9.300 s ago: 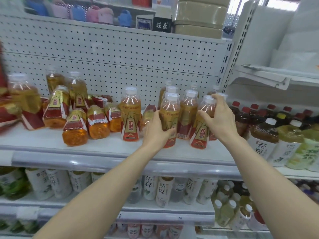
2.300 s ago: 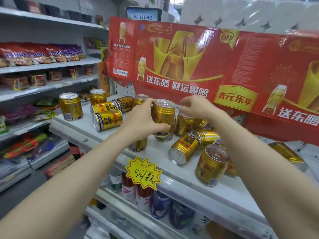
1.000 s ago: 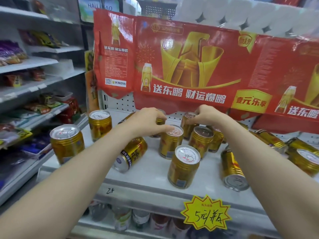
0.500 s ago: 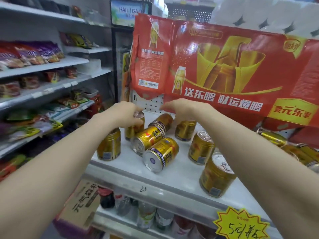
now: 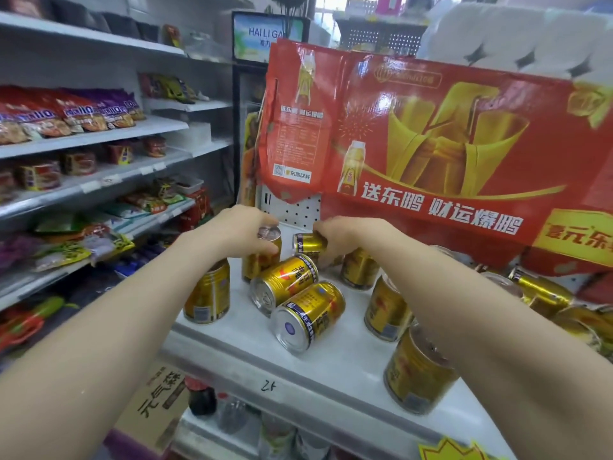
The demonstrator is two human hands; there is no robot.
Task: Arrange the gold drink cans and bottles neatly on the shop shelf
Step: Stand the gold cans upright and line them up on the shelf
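Gold sideways can (image 5: 307, 243) in right hand (image 5: 346, 235); upright can (image 5: 260, 263) in left hand (image 5: 237, 234).

Red cardboard banner (image 5: 431, 154), snack packets (image 5: 66, 116) on side shelves (image 5: 159, 126), perhaps toilet rolls (image 5: 517, 38) above

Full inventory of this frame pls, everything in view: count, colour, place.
shelf: one, white, centre
upright cans: at least five, gold, spread over the shelf
toppled cans: three mid-shelf, more far right, gold
promo banner: one, red and gold, above the cans
price tag: one, yellow, shelf edge, bottom right
snack packets: many, mixed colours, left shelves
left hand: grips one of the upright cans by its top
right hand: grips one of the toppled cans at the back
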